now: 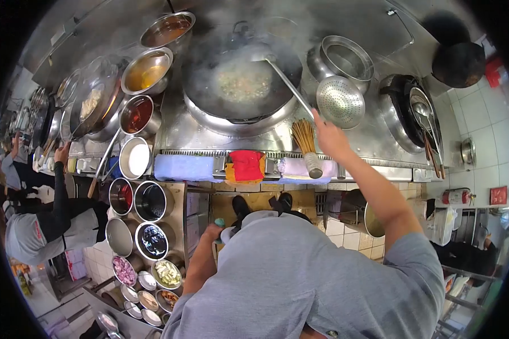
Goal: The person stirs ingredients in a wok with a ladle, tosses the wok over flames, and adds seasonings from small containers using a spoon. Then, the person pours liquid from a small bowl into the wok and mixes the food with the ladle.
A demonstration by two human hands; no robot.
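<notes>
Steel cooking surface (169, 135) spans the upper half of view, wet in patches. Set in its middle: large round blackened wok (201, 87), upright, steam rising across its far side. Left beyond the pans, a co-worker in grey top and dark sleeves (28, 234), body turned side-on. Right of the wok, a deep round steel pot (316, 66); just in front of it, a round perforated steel strainer (340, 103). Left of the wok, a row of steel containers, among them a wide steel bowl of yellow liquid (161, 86). Long-handled metal ladle (293, 89) slants from the wok toward the person; its head is inside, at the far part, blurred by steam. Folded blue cloth (184, 168) and smaller red cloth (247, 166) along the front edge; bundled bamboo brush (304, 137) near the right forearm. Right hand (326, 135): grip closed round the ladle's handle end. Left hand (213, 233): low beside the body, fingers curled about a small green object (219, 223), kind unclear. Smallest: pale and greenish chopped food (243, 85), spread over the wok's bottom, pieces hazy under the steam.
</notes>
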